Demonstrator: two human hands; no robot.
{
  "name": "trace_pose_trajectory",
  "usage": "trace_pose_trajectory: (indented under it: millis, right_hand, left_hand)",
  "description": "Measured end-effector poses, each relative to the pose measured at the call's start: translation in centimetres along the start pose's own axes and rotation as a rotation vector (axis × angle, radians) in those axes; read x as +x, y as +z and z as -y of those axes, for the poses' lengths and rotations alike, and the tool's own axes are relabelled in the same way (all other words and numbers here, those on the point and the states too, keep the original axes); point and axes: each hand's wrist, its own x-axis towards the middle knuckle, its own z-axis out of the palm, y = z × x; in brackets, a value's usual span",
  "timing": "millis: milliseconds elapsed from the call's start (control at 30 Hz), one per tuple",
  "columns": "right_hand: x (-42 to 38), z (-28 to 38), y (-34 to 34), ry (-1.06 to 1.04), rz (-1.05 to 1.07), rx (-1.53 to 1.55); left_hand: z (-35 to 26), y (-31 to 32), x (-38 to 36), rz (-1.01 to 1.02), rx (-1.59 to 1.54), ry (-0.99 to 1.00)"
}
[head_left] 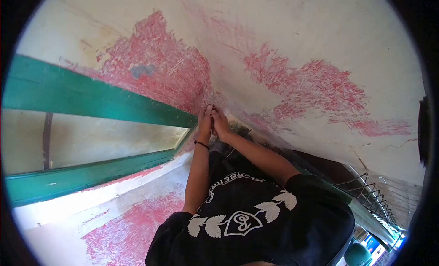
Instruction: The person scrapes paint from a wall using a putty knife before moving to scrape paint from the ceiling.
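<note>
Both hands are together at the corner where two walls meet, in the middle of the head view. My left hand [204,121], with a dark band on its wrist, is next to the end of the green frame [100,94]. Against it on the right is my right hand [221,124]. The fingers of both are bent inward and close together. Something small and dark shows between them, too small to name. Red scraped patches mark the left wall [160,64] and the right wall [315,87] around the corner.
The green frame surrounds a pale pane [114,135] with a dark vertical bar. Below it is another wall part [132,225] with red patches. A wire rack [377,197] and a green object [357,254] are at the lower right.
</note>
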Motion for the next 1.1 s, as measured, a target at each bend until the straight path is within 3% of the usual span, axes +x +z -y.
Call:
trace_pose_trajectory:
  millis: [167,267,400,500,667,767,867,1000,1067,1100]
  right_hand:
    - [4.3,-2.4,1.3,0.033,0.035,-0.069]
    - [6.3,-4.2,3.3,-0.232,-0.149,-0.065]
    - [7.6,-5.0,2.5,-0.216,-0.167,-0.088]
    - [10.1,-7.7,1.9,-0.187,-0.231,-0.118]
    - [10.9,-8.4,0.9,-0.248,-0.242,-0.149]
    - [10.7,-8.3,-0.9,-0.335,-0.259,-0.445]
    - [10.4,-6.8,-2.4,-0.225,-0.162,-0.354]
    - [10.5,-6.4,-3.1,-0.372,-0.181,-0.426]
    - [11.4,-7.5,-2.7,-0.425,-0.241,-0.501]
    - [11.8,-7.4,-2.3,-0.323,-0.259,-0.378]
  left_hand:
    - [-4.4,-1.0,0.4,-0.004,0.154,-0.214]
    - [-3.9,-1.3,2.4,0.072,0.194,-0.128]
    - [-0.5,-3.3,6.8,0.273,0.297,-0.115]
    - [-0.2,-1.7,6.6,0.203,0.17,-0.127]
    - [1.0,-1.6,8.7,0.278,0.089,-0.241]
    - [3.8,-2.1,10.3,0.332,0.013,-0.279]
    - [5.8,-1.4,11.1,0.275,0.062,-0.295]
    - [3.5,0.2,9.6,0.214,0.06,-0.301]
    - [2.8,0.4,9.7,0.209,0.217,-0.206]
    - [2.6,0.5,10.1,0.208,0.296,-0.157]
